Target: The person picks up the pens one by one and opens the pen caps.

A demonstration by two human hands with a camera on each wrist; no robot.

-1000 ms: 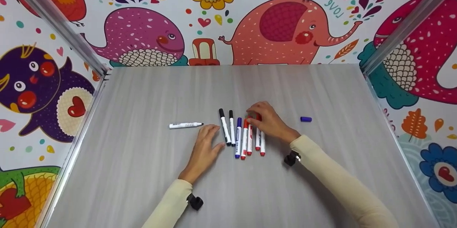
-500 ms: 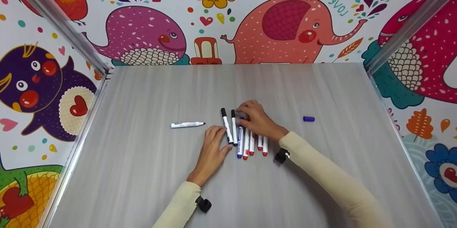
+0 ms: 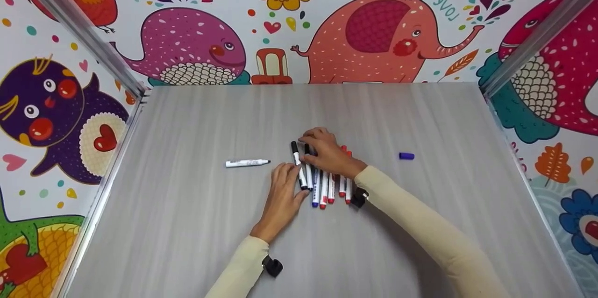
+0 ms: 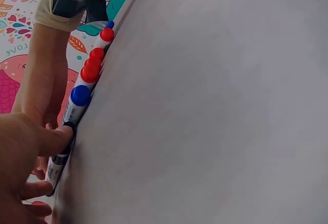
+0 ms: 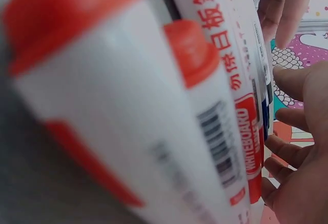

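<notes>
A row of white whiteboard markers with black, blue and red caps [image 3: 322, 181] lies side by side mid-surface on the grey wood-grain surface [image 3: 187, 223]. The right hand [image 3: 327, 154] rests over their upper ends, fingers curled on the black-capped ones. The left hand [image 3: 283, 190] lies flat, fingers straight, touching the leftmost marker. An uncapped white marker [image 3: 246, 163] lies apart on the left, and a small blue cap [image 3: 406, 156] on the right.

Lone uncapped marker [image 3: 246, 163] left of centre; blue cap [image 3: 406, 156] right; grey table [image 3: 187, 223]; cartoon-animal walls [image 3: 373, 31].
</notes>
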